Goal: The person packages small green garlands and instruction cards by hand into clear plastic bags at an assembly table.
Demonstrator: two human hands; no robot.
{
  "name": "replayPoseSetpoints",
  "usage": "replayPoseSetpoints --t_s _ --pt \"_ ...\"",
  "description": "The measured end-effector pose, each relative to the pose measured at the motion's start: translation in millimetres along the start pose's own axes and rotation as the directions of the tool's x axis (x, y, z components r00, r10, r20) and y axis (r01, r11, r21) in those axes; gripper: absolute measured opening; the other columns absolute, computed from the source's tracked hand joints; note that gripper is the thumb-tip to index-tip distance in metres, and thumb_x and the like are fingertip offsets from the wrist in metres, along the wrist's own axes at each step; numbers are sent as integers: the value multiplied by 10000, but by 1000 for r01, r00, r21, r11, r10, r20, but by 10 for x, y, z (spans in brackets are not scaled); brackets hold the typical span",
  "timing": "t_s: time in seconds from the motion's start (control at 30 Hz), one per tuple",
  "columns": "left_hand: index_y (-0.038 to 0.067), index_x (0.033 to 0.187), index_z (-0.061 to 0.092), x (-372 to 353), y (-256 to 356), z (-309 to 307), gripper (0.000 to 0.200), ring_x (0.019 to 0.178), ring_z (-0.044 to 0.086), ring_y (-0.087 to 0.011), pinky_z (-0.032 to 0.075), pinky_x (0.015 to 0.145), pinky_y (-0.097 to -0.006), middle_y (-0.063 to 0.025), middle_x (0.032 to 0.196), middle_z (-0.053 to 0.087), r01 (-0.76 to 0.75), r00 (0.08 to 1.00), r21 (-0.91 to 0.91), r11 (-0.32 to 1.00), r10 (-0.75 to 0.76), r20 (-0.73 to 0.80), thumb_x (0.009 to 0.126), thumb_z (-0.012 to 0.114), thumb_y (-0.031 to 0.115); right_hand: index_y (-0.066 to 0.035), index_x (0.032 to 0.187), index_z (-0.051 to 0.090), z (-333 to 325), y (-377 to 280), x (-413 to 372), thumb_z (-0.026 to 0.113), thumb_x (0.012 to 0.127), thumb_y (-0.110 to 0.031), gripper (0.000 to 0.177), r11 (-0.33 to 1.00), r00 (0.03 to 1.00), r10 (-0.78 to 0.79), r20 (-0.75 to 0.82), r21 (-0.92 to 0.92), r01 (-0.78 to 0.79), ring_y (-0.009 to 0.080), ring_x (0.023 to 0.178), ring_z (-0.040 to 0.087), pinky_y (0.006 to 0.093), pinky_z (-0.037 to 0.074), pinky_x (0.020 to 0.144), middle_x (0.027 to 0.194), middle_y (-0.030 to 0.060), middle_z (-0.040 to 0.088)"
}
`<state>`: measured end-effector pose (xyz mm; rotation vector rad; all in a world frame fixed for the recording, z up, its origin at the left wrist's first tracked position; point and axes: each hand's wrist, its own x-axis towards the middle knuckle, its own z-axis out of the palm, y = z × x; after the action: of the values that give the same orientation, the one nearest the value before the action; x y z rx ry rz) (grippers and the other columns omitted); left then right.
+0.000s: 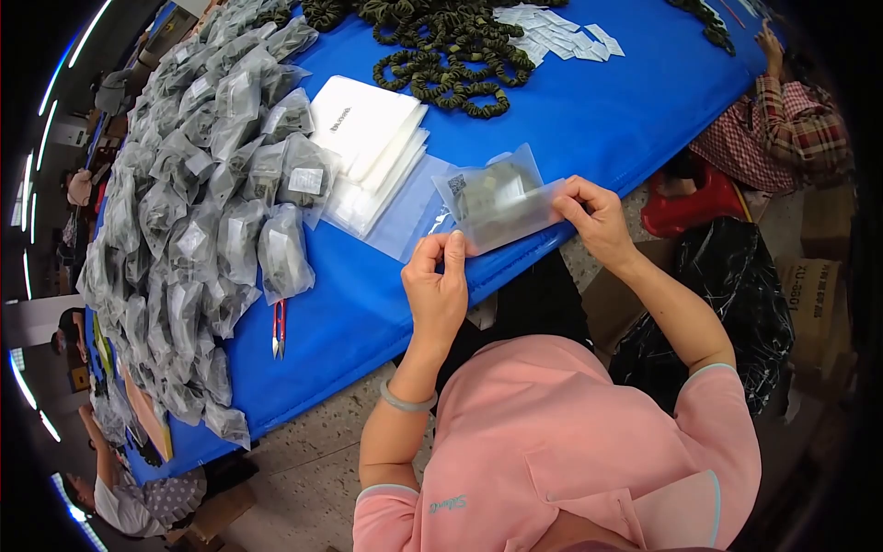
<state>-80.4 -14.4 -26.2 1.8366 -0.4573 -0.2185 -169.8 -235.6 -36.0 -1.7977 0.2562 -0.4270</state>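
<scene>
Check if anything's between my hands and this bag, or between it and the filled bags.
Your left hand and right hand grip the frosted bag; stacked flat bags lie between it and the filled bags.

Long white tube lights (44, 136) burn along the dim left side of a workroom, their strips bent into curves by the wide lens. Even, fairly bright light falls on the blue table (349, 340), with a pale sheen on the plastic sleeves (372, 138) and small glints on the black bag (727, 294). Shadow darkens the floor beneath the table edge. The center looks sharp; figures at the margins soften and warp, and black vignetting closes the corners.
</scene>
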Motion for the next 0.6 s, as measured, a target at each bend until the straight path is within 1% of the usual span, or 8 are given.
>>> replayPoseSetpoints --t_s 0.07,0.1,0.23,0.27,0.4,0.43,0.57,0.6 --pt "12 748 658 18 62 33 156 589 511 -132 419 566 -265 -44 769 665 110 993 -28 993 -112 -43 872 678 105 -32 827 665 53 -22 -11 645 902 -102 104 998 995 60 -81 -23 -62 89 612 542 226 441 591 697 -2 643" --pt "12 748 658 25 60 50 156 589 511 -132 419 566 -265 -44 769 665 110 993 -28 994 -111 -42 872 678 105 -32 827 665 75 -33 -18 645 902 -102 104 998 995 60 -82 -24 -62 89 612 542 226 441 591 697 -2 643" --pt "13 781 647 52 30 99 170 507 478 -125 410 511 -270 -21 721 651 73 994 207 976 -55 -95 872 695 148 -29 879 653 151 -81 -36 649 899 -120 94 970 972 145 -186 -167 -177 116 575 549 264 433 550 667 12 639" --pt "13 781 647 62 30 100 170 507 478 -125 410 511 -270 -21 721 651 73 994 207 976 -54 -95 872 695 148 -29 879 653 164 -101 -33 649 899 -120 94 970 972 145 -186 -167 -177 116 575 549 264 433 550 667 12 639" --pt "-14 948 642 120 59 108 252 544 526 -133 438 534 -270 -49 732 651 12 998 411 911 15 -63 869 718 212 -20 943 632 158 -239 -9 633 915 -133 117 809 969 89 -230 -551 -205 130 566 542 287 435 533 696 38 647" --pt "-14 948 642 133 74 106 252 544 526 -133 438 534 -270 -49 732 651 8 998 411 911 19 -62 869 718 212 -20 943 632 152 -235 1 633 915 -133 117 809 969 86 -233 -551 -204 130 566 542 287 435 533 696 38 647" --pt "-52 1194 556 152 153 104 467 542 533 -133 449 541 -258 -75 736 646 128 991 130 983 -122 -52 862 725 230 -10 1028 618 97 -169 13 619 928 -149 171 816 940 -50 -336 -557 -156 131 577 544 289 444 552 705 59 641" --pt "-52 1194 556 162 174 115 467 542 533 -133 449 541 -258 -75 736 646 125 991 128 984 -120 -51 862 725 230 -10 1028 618 86 -168 19 619 928 -149 171 815 940 -53 -338 -558 -155 131 577 544 289 444 552 705 59 641"
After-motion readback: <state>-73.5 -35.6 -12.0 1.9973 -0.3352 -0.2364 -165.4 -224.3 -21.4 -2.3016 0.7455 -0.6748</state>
